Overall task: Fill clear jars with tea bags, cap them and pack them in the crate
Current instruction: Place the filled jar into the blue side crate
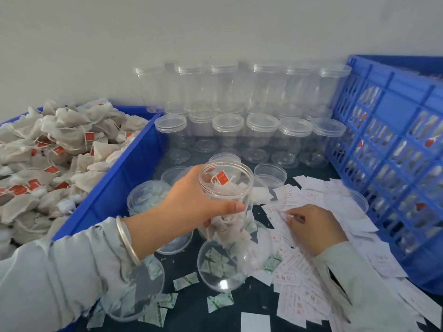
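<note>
Seemingly mid-fill, the head view shows the left hand [189, 207] wrapped around a clear jar [226, 204], thumb across the near side just under the open rim and fingers curled behind it; the jar is uncapped, tilted a little, and holds several tea bags [225, 188] with a red tag near its mouth. A silver bangle [127, 238] sits on that wrist above a pale sleeve. Right of the jar, the right hand [314, 228] rests knuckles-up on a spread of white paper slips [309, 295], its fingertips curled down onto one of them; whether it actually pinches a slip is hard to tell, as the fingers blur. Left of the left hand stands a blue bin [124, 173] heaped with loose tea bags carrying red tags. Beyond both hands, against the wall, rows of empty capped jars [239, 109] stand stacked in two tiers. Right of the right hand rises a blue lattice crate [388, 149], with jar shapes showing through its openings. Below and between the hands, on the dark tabletop [191, 303], lie loose clear lids [221, 267] and small green-and-white sachets [219, 301], some of them lying inside the lids.
</note>
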Demonstrator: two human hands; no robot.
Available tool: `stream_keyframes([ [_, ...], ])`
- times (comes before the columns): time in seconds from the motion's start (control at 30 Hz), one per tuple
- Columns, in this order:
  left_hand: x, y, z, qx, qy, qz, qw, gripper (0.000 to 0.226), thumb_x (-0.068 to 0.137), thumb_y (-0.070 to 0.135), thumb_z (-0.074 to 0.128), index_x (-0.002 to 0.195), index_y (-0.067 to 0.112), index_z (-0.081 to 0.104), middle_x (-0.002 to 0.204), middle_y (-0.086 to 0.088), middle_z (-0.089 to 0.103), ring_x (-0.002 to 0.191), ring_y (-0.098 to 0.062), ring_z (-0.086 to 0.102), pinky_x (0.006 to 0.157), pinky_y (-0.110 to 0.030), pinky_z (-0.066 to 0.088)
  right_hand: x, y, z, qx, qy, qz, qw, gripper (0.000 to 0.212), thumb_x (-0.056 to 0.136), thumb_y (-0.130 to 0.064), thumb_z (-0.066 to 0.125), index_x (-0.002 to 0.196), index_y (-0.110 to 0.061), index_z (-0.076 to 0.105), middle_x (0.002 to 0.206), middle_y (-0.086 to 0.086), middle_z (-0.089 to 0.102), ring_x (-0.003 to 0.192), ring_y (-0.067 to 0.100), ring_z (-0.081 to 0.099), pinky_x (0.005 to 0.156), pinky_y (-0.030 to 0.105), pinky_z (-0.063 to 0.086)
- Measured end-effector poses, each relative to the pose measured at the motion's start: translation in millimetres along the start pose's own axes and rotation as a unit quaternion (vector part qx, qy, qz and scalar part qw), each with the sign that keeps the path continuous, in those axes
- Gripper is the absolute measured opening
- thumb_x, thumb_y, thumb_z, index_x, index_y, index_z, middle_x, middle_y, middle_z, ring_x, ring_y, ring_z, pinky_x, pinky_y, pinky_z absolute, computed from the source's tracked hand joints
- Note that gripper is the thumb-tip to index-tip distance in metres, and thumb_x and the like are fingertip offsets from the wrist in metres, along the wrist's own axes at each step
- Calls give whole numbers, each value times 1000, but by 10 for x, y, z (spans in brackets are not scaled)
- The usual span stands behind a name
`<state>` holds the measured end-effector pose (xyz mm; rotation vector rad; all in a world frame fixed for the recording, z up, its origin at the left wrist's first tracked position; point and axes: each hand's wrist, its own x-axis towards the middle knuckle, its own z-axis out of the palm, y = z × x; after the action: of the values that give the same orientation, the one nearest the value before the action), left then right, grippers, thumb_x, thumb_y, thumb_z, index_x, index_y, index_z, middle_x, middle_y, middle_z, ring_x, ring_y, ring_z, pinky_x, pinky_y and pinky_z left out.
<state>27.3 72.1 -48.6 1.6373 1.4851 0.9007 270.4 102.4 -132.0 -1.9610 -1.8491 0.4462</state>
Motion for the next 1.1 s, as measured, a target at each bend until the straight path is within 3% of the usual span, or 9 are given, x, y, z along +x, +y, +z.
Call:
stream_keyframes([
  [0.13,21,-14,18,-28,-6,-5,1000,85,32,63,79,109,40,51,94,16,67,73,-4,67,51,-22,54,-5,-21,-16,43,18,32,998,31,80,-39,72,52,-28,64,61,-12,63,62,5,53,53,17,36],
  [0.3,-13,-67,-22,-21,-3,-2,1000,85,34,62,81,111,41,50,97,20,67,81,5,65,53,-14,50,-42,-90,-12,102,45,63,992,49,61,-37,86,47,-16,44,42,-9,44,46,10,40,46,24,30],
  [0.43,-32,-83,-23,-17,-2,-5,1000,88,34,62,81,113,43,48,101,23,65,84,7,63,55,-10,48,-21,-78,-33,117,53,32,991,56,76,-44,73,45,-16,35,42,-6,34,46,13,32,47,26,28],
  [0.6,-54,-76,-25,-6,-3,-8,1000,91,33,62,80,116,43,47,102,26,64,88,10,61,64,-9,48,20,-22,12,175,35,32,983,45,92,-31,59,55,-5,57,57,2,56,59,19,46,52,27,34],
  [0.7,-65,-67,-24,-7,3,-6,1000,93,32,63,79,117,43,48,102,25,64,89,9,61,67,-10,47,29,-9,19,214,39,34,976,30,92,-24,60,68,-7,67,74,0,66,68,14,53,58,23,39],
  [0.83,-70,-64,-13,-19,-3,-4,1000,88,34,60,83,113,44,48,100,24,64,87,5,63,65,-16,49,23,4,0,274,78,47,957,26,88,-23,65,62,-19,67,72,-11,66,70,6,55,59,21,40],
  [0.93,-72,-61,-10,-17,-7,1,1000,79,39,57,86,106,49,46,96,30,62,85,14,59,64,-14,49,22,9,-32,351,119,70,926,10,83,-20,71,73,-19,74,73,-17,66,73,0,59,61,18,47],
  [1.0,-76,-50,-12,-15,-9,5,1000,77,36,62,84,101,52,44,95,35,59,86,21,54,61,-8,47,13,5,-68,322,160,58,931,8,80,-18,73,86,-14,76,71,-21,62,71,-9,55,59,3,41],
  [1.1,-76,-51,-3,-7,-10,4,1000,88,25,72,77,104,54,42,99,31,59,89,15,57,65,-10,49,-10,-21,-117,318,211,48,923,14,78,-15,75,88,-24,73,80,-11,67,73,-9,55,62,2,35],
])
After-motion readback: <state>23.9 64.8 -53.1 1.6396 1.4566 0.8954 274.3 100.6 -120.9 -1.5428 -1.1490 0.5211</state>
